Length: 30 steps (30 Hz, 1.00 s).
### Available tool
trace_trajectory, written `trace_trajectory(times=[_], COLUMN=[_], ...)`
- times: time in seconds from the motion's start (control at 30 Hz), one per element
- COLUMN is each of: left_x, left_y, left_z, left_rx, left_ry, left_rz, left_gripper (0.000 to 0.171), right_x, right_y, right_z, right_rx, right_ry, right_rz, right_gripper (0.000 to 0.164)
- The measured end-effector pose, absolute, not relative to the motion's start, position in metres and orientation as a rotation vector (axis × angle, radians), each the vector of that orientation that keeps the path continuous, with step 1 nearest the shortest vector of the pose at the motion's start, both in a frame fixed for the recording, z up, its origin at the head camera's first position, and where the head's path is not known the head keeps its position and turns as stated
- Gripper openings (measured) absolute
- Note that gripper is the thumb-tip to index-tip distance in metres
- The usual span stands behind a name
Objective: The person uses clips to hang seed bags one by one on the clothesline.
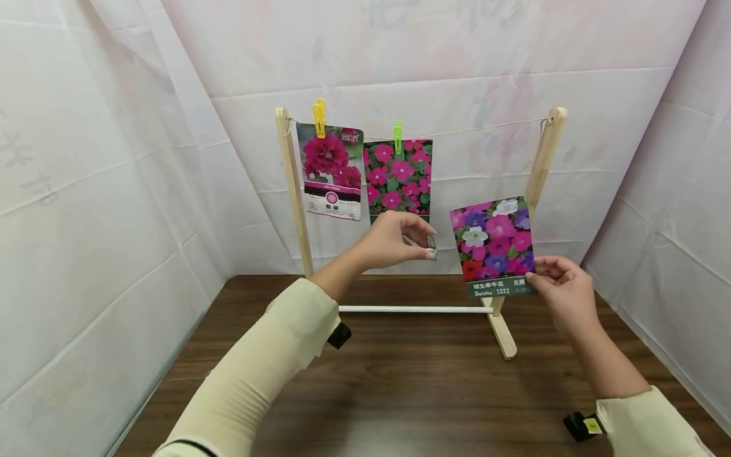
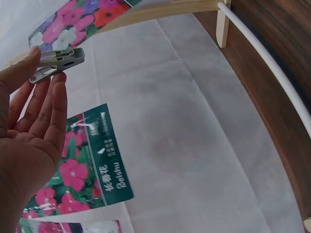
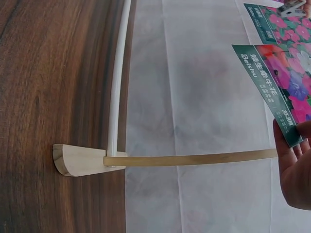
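Note:
Between thumb and fingers, my left hand (image 1: 394, 240) pinches a grey clothespin (image 2: 57, 64), held in front of the rack. My right hand (image 1: 565, 293) grips the lower right corner of a seed packet (image 1: 495, 244) printed with mixed pink, white, purple and red flowers. That packet is tilted slightly, to the right of the clothespin and apart from it. A second packet with pink flowers (image 1: 398, 174) hangs from the string under a green clothespin (image 1: 398, 136); my left hand overlaps its lower edge in the head view. Farther left, a yellow clothespin (image 1: 320, 119) holds a hollyhock packet (image 1: 331, 171).
A string (image 1: 485, 129) runs between the wooden posts of the rack, its right post (image 1: 545, 158) behind the held packet. Low down, a white rod (image 1: 417, 310) joins the posts. The rack's wooden foot (image 1: 502, 333) stands on the brown table (image 1: 400, 393). White cloth (image 1: 257, 51) surrounds it.

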<state>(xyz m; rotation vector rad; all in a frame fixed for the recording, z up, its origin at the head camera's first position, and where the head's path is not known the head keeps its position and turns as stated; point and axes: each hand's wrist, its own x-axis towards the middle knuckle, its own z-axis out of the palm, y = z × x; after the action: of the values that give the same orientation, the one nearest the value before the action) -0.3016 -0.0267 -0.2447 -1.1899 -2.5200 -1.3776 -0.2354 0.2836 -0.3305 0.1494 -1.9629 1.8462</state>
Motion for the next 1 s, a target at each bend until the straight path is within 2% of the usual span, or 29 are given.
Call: trace_trajectory(times=[0.37,0.67,1.0], left_x=[-0.307,-0.307,-0.309], left_y=[-0.01,0.002,0.017], left_z=[-0.219,-0.196,-0.16], left_rx=[-1.192,-1.198,-1.054], left_ry=[-2.563,-2.539,-2.417], left_rz=[-1.24,-1.187,-1.21], left_gripper=[0.035,0.031,0.027], right_x=[-0.248,-0.26,-0.27], right_y=[0.279,0.272,0.265], right_z=[-0.32,-0.308,-0.295], right_rx=[0.122,0.1,0.068], right_ry=[-1.911,-1.843,-1.787], right_rz=[1.842,1.866,1.908], right_gripper=[0.02,0.023,0.023])
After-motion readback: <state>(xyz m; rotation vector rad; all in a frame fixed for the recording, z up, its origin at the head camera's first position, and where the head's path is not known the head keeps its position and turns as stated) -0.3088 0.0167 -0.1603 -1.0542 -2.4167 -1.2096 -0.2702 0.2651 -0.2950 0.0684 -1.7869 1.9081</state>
